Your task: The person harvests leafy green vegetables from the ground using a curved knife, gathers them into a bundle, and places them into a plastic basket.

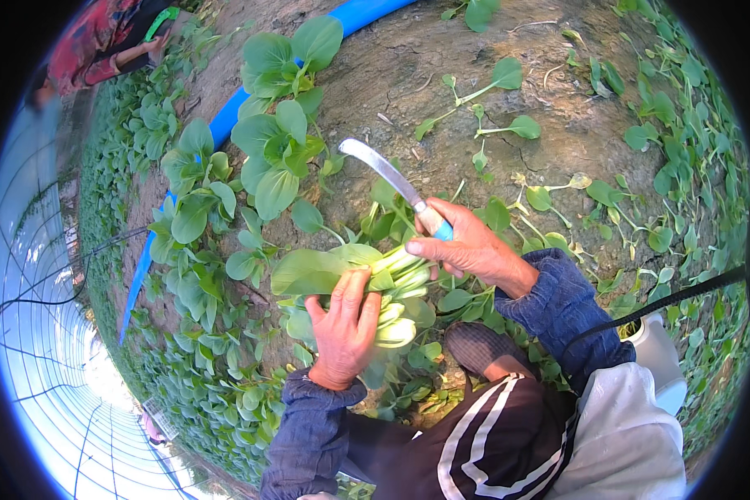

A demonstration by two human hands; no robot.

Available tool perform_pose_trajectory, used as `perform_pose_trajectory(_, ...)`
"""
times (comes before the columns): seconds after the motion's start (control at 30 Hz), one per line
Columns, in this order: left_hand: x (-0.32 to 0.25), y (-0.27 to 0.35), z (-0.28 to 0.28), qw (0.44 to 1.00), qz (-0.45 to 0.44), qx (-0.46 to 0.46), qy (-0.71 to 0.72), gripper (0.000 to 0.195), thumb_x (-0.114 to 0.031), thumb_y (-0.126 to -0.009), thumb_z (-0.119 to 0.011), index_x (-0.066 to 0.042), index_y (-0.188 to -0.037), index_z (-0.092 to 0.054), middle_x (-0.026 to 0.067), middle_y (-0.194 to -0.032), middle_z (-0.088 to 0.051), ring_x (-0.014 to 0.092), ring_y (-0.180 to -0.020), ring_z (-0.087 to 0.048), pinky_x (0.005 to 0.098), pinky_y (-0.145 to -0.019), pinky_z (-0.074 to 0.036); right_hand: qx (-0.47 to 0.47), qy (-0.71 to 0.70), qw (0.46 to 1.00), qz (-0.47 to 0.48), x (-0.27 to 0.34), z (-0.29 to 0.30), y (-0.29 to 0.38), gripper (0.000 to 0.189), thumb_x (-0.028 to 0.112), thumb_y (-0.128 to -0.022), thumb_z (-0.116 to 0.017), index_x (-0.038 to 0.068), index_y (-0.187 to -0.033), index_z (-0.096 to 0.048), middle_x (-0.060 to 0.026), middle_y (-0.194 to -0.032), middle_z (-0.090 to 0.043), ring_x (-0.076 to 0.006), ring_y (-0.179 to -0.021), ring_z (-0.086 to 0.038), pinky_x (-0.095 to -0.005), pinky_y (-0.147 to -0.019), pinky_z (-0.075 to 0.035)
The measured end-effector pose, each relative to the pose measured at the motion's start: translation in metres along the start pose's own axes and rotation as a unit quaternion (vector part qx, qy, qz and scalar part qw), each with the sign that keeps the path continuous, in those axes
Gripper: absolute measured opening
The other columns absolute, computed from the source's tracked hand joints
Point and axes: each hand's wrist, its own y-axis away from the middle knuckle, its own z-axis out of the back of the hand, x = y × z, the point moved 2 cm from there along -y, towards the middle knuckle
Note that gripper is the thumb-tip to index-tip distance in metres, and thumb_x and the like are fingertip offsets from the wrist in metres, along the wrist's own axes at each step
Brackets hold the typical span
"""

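My left hand (349,325) is wrapped around a bunch of cut bok choy (325,275), its pale stem bases turned to the right. In my right hand (469,244) is a small sickle (384,172) with a curved metal blade and a wooden handle banded in blue. The blade points up and left, apart from the bunch. My right thumb and fingers are close against the stems; whether they also grip them I cannot tell. Just beyond the bunch, rooted bok choy plants (281,147) stand in the soil.
A flat blue hose (228,115) runs through the plants. Loose leaves (525,127) lie scattered on bare soil (375,81). My shoe (481,347) is close below my hands. A whitish plastic stool or bucket (659,356) stands at right. Another person (94,50) works at upper left.
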Motion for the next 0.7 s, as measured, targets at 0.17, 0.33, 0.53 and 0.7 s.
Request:
perform_pose_trajectory(0.17, -0.018, 0.013, 0.034, 0.997, 0.065, -0.03, -0.031, 0.018, -0.023, -0.078, -0.061, -0.01, -0.089, -0.064, 0.0086, -0.135, -0.053, 0.026, -0.131, -0.043, 0.0529, -0.105, -0.02, -0.067, 0.018, 0.995, 0.075, 0.007, -0.005, 0.022, 0.029, 0.017, -0.082, -0.075, 0.007, -0.097, -0.052, 0.0016, -0.082, -0.056, -0.0049, -0.063, -0.055, -0.0199, -0.052, -0.043)
perform_pose_trajectory(0.33, -0.036, 0.006, 0.079, 0.999, 0.034, -0.019, -0.003, 0.02, -0.028, -0.079, -0.062, -0.01, -0.089, -0.064, 0.0105, -0.136, -0.053, 0.03, -0.132, -0.043, 0.0547, -0.108, -0.015, -0.043, 0.102, 0.978, 0.176, 0.008, -0.022, 0.034, 0.031, 0.014, -0.079, -0.078, 0.006, -0.1, -0.056, 0.0017, -0.086, -0.054, -0.0062, -0.08, -0.05, -0.0238, -0.07, -0.043)
perform_pose_trajectory(0.53, -0.026, 0.008, 0.084, 0.995, 0.017, 0.098, 0.008, 0.03, -0.032, -0.072, -0.068, -0.009, -0.089, -0.059, 0.0177, -0.136, -0.048, 0.035, -0.133, -0.04, 0.0636, -0.109, -0.008, 0.097, 0.109, 0.975, 0.166, 0.005, -0.052, 0.044, 0.031, 0.015, -0.076, -0.081, 0.005, -0.096, -0.059, 0.0026, -0.086, -0.052, -0.0073, -0.079, -0.046, -0.0244, -0.071, -0.04)
perform_pose_trajectory(0.7, -0.015, 0.016, 0.083, 0.99, -0.005, 0.111, 0.087, 0.037, -0.021, -0.068, -0.071, -0.006, -0.095, -0.052, 0.0164, -0.114, -0.055, 0.034, -0.114, -0.052, 0.0582, -0.101, -0.028, 0.095, 0.042, 0.983, 0.149, 0.001, -0.063, 0.048, 0.025, 0.013, -0.08, -0.077, 0.004, -0.095, -0.059, 0.0, -0.088, -0.058, -0.0069, -0.082, -0.054, -0.0246, -0.074, -0.045)
